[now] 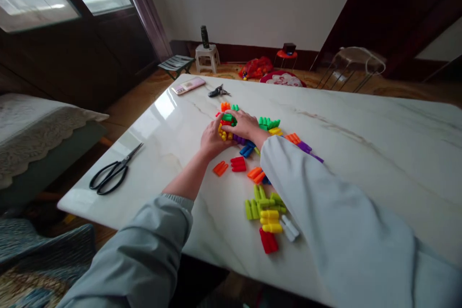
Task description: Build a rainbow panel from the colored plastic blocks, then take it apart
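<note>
Near the middle of the white table, my left hand is curled around the left side of a cluster of colourful plastic blocks, in red, green, yellow and orange. My right hand reaches over the same cluster from the right, fingers bent onto a green piece. The undersides of both hands are hidden. Just below lie an orange block and a red block. Blue blocks sit beneath my right wrist, and green blocks lie beyond it.
Black-handled scissors lie on the marble-patterned table at left. A pink phone and keys are near the far edge. Lime blocks, yellow blocks, grey block and another red block lie nearer.
</note>
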The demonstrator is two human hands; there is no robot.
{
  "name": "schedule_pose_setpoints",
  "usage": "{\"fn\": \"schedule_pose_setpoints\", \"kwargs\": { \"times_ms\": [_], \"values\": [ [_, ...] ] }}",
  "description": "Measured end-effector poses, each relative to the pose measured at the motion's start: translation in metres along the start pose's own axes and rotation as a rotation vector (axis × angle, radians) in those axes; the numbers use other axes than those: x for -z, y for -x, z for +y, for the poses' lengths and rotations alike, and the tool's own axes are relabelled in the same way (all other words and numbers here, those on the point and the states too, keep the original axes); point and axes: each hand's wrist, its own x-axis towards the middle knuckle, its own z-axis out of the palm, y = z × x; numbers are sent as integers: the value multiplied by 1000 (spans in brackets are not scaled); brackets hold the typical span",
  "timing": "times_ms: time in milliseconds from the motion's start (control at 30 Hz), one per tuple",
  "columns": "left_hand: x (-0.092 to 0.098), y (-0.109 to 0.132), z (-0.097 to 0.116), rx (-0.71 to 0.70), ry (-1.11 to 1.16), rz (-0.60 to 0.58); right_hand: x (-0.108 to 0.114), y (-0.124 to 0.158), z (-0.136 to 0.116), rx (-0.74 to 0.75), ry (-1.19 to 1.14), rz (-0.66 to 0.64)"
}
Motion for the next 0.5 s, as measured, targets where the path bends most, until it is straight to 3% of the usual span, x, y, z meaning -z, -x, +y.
{"fn": "schedule_pose_setpoints", "kwargs": {
  "times_ms": [133, 367, 500],
  "values": [
    [-9, 8, 11, -90, 61, 31, 6, 25, -2, 13, -1, 90],
    [-21, 23, 59, -224, 171, 48, 36, 72, 16, 24, -45, 234],
    [-23, 33, 84, -303, 177, -65, 60, 107, 22, 52, -41, 226]
  ]
}}
